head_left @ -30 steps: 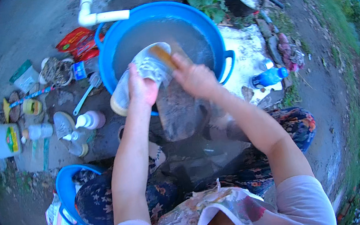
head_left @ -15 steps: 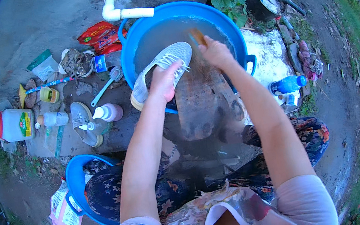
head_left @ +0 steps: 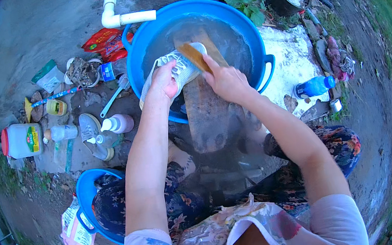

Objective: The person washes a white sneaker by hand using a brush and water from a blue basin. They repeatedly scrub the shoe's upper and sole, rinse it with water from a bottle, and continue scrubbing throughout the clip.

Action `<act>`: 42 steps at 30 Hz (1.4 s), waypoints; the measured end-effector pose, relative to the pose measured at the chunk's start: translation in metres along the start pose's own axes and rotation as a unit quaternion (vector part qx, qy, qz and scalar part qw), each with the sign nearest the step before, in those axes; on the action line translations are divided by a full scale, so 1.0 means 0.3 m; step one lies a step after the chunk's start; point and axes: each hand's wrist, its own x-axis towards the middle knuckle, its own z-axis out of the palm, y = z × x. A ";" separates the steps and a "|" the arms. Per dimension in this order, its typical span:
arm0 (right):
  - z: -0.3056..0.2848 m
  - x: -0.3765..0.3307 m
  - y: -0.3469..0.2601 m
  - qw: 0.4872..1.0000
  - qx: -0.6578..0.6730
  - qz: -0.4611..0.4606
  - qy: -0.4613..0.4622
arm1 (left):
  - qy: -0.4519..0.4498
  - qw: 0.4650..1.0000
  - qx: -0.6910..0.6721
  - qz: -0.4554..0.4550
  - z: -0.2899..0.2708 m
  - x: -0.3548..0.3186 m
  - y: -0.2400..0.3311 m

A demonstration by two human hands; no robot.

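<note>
My left hand (head_left: 165,80) grips a light grey lace-up shoe (head_left: 183,76) by its opening and tongue, with the toe pointing up and to the right. A wooden scrubbing brush (head_left: 193,58) is in my right hand (head_left: 226,81), its end over the shoe's toe; whether the bristles touch is hard to tell. Below the shoe, a wet wooden board (head_left: 207,121) leans into a large blue tub (head_left: 131,66) of cloudy water (head_left: 232,41). The matching shoe (head_left: 89,128) lies on the ground to the left.
Left of the tub lie a blue-handled brush (head_left: 111,103), a pump bottle (head_left: 117,123) and a red-lidded jar (head_left: 21,140). A smaller blue tub (head_left: 85,195) stands by my left leg. To the right is a blue bottle (head_left: 313,87); a white pipe (head_left: 137,17) juts over the tub's rim.
My right hand has brought the brush left and down from over the water to the shoe's toe. The shoe has rolled and tilted a little in my left hand. The view has shifted slightly.
</note>
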 end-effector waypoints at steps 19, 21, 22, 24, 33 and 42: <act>0.084 0.005 -0.005 0.996 -0.048 -0.069 -0.001 | 0.025 0.994 -0.059 0.086 -0.052 0.035 -0.083; 0.065 -0.022 -0.050 0.995 -0.073 -0.064 -0.017 | 0.033 0.993 -0.068 0.087 -0.072 0.021 -0.073; 0.049 0.031 -0.032 0.995 -0.088 -0.037 -0.017 | 0.028 0.994 -0.066 0.082 -0.057 0.015 -0.078; 0.056 0.145 0.045 0.995 -0.083 -0.009 0.060 | 0.009 0.993 -0.015 0.116 0.015 0.028 -0.115; 0.119 0.021 -0.015 0.996 -0.087 -0.033 -0.006 | 0.007 0.987 -0.133 0.092 -0.075 0.014 -0.093; 0.065 -0.033 -0.036 0.995 -0.079 -0.037 -0.048 | 0.038 0.987 -0.140 0.065 -0.036 -0.011 -0.076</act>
